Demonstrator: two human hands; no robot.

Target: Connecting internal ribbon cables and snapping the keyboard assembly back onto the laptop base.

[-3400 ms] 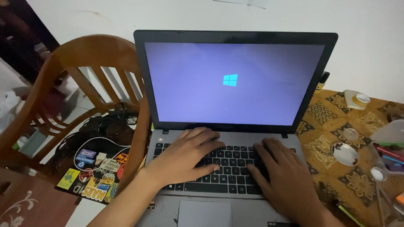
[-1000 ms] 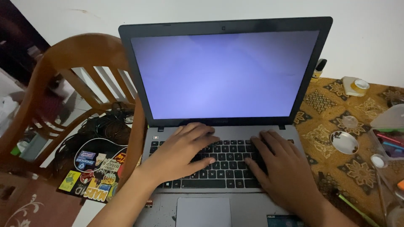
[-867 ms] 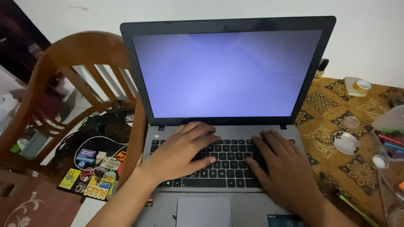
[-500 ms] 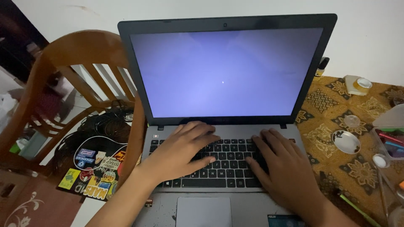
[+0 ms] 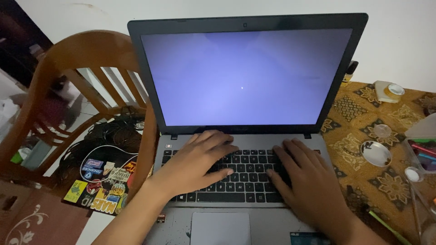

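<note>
Keyboard (image 5: 247, 174): we see its middle keys hidden under the left hand (image 5: 196, 164) and right hand (image 5: 313, 186). Touchpad (image 5: 220, 228): cut by the bottom edge. Clear container (image 5: 420, 154): cut by the right edge, contents blurred. Sticker (image 5: 311, 238): too small to tell.

At frame centre the grey laptop (image 5: 236, 136) looks matt plastic with black matt keys and a glossy lit screen, the curved brown wooden chair (image 5: 91, 59) at left shines smooth and varnished, and the brown patterned cloth (image 5: 359, 177) at right lies soft and dull.
</note>
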